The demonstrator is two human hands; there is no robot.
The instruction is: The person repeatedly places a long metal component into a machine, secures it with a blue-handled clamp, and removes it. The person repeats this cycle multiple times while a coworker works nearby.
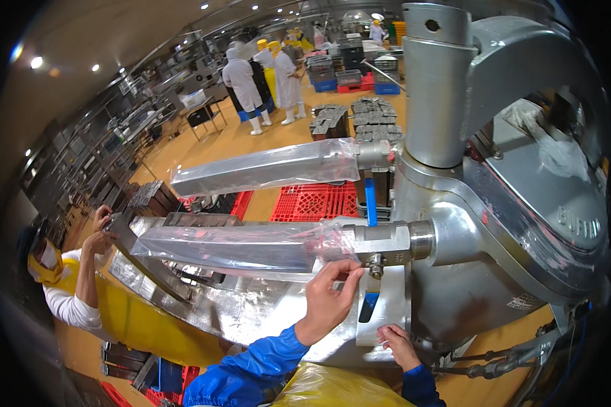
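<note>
My left hand [331, 298] is at the steel valve [381, 245], thumb and forefinger pinched together just below it. Whatever they hold is too small to make out. Beside them is the open end of a clear plastic bag [251, 247], drawn over a long rectangular metal mould on the valve's outlet. My right hand [399, 346] hangs lower, fingers loosely bent and apart, with nothing visible in it. A blue-gripped valve lever [368, 306] points down between my hands. Higher up, a second bagged mould [268, 168] sits on another outlet, with a blue lever [371, 202] below it.
A big steel machine [495, 203] fills the right side. Below the moulds is a shiny metal table [265, 308]. On the left a co-worker in a yellow apron [146, 319] holds a long metal mould [146, 258]. Red pallets [312, 202] and stacked moulds [375, 115] lie beyond.
</note>
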